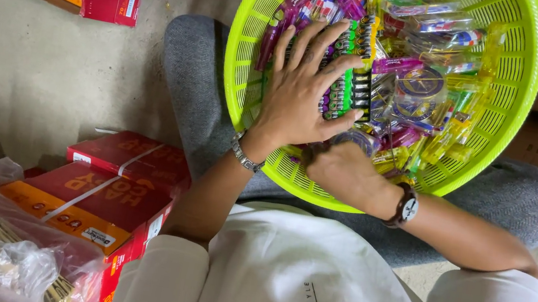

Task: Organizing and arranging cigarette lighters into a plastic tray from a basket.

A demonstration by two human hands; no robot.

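A: Where are the hands?

B: Both are in the lime-green basket [518, 77] on the lap; the left hand [301, 94] lies flat at nine o'clock in it, fingers spread wide over a green-and-purple packet bundle [348, 84], pressing rather than clasping; the right hand [343, 171] sits at six o'clock, knuckles up, fingers buried among wrapped packets [427, 90]; whether it holds one I cannot tell.

A: And around?

B: Red cartons [123, 184] at eight o'clock on the floor.
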